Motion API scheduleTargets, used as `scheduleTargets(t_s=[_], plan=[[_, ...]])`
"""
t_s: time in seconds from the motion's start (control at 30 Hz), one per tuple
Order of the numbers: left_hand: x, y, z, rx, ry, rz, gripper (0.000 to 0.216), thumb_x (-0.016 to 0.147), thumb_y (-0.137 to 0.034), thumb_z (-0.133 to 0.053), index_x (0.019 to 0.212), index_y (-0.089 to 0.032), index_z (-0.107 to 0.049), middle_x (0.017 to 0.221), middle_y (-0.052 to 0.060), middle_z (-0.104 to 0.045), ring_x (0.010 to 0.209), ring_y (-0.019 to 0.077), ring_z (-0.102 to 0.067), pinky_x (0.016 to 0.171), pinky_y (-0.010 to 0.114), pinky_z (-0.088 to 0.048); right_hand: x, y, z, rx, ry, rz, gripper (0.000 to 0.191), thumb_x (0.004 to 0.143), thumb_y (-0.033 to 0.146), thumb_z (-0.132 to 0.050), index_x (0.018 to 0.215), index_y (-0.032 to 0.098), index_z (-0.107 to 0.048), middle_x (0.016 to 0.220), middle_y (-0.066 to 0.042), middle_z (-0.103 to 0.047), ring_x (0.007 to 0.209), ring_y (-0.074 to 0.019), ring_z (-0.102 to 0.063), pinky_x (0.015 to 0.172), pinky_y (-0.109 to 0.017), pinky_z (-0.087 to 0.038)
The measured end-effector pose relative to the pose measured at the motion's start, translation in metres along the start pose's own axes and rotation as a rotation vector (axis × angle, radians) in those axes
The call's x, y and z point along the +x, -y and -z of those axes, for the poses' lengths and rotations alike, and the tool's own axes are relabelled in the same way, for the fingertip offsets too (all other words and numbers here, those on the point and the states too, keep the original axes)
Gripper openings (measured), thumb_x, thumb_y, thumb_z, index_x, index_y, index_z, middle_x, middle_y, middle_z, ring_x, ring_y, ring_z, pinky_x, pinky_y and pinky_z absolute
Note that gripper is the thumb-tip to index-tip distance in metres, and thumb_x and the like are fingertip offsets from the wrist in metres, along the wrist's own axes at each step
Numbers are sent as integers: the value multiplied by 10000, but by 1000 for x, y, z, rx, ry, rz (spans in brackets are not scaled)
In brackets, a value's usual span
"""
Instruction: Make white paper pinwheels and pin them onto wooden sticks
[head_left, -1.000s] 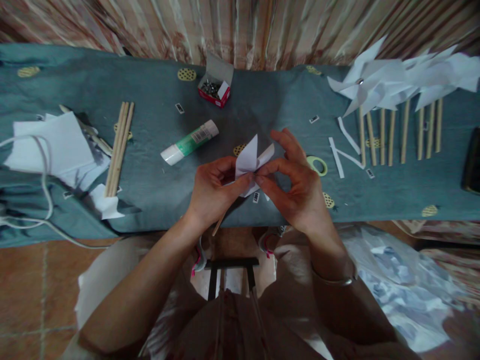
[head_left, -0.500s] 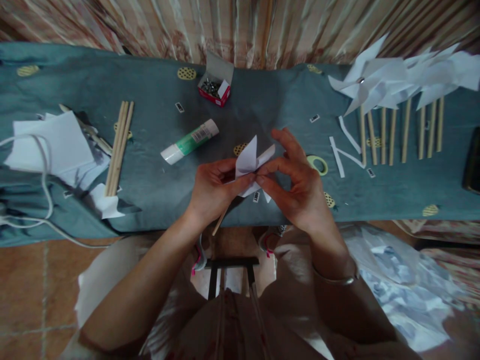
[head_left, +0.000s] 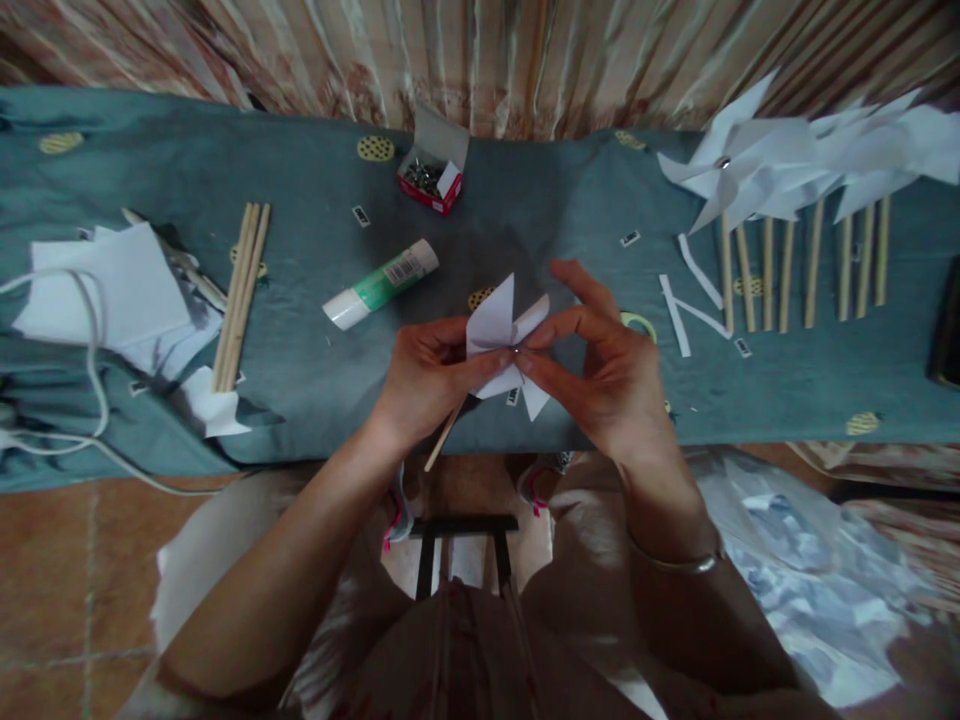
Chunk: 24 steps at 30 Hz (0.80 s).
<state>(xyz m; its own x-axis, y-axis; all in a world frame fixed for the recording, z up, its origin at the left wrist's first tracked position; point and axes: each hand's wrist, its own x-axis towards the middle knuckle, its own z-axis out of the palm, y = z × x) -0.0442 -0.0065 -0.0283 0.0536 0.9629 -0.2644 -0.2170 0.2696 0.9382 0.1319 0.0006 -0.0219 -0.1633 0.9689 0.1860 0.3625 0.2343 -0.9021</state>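
Over the front part of the table, my left hand (head_left: 424, 375) grips a white paper pinwheel (head_left: 491, 322), thumb in front near its centre. Its thin wooden stick (head_left: 444, 440) slants down below that hand. My right hand (head_left: 600, 365) has thumb and index finger pinched at the pinwheel's centre, on a small shiny thumbtack (head_left: 516, 350); the other fingers are raised. Part of the paper is hidden by both hands. Beyond, an open red box of thumbtacks (head_left: 439, 190) stands near the table's back edge. A green and white glue stick (head_left: 381, 284) lies to the left.
Several pinwheels (head_left: 780, 160) on sticks lie at the right, near paper strips (head_left: 675, 315). Scissors with a pale green handle (head_left: 640, 324) sit partly behind my right hand. At left are wooden sticks (head_left: 240, 300), paper squares (head_left: 105, 285) and a white cable (head_left: 94, 370).
My right hand has shifted slightly right, its pinch opening a little so the shiny tack shows at the pinwheel's centre. The lower paper blade is more exposed. My left hand keeps its hold.
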Motion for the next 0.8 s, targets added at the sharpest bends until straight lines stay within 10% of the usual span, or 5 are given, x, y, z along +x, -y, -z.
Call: scheduleTargets(t_s=[0.37,0.6,0.8], plan=[[3,1,3,-15,-20,-5,298,620,-399,-895,808,-199,-777,790,16,-772,688,172,-698,642,289,-568,-3,-12,-14,243,-100,-126,782,699,342,-820,1390,322,-455,1381,-59,-612,1237,-252,-619,1044,-478,-524],[3,-1,2,-79,-8,25,364,565,-438,-920,792,-192,-777,790,17,-774,670,163,-693,647,284,-570,3,-9,-10,663,14,-468,627,663,355,-868,1215,338,-569,968,51,-740,898,-163,-735,817,-308,-622],[1,-1,3,-78,5,8,322,574,-411,-921,775,-199,-786,755,8,-766,649,148,-673,622,262,-548,4,1,-14,730,60,-476,542,658,287,-888,1123,305,-611,897,62,-750,797,-136,-721,739,-275,-612]])
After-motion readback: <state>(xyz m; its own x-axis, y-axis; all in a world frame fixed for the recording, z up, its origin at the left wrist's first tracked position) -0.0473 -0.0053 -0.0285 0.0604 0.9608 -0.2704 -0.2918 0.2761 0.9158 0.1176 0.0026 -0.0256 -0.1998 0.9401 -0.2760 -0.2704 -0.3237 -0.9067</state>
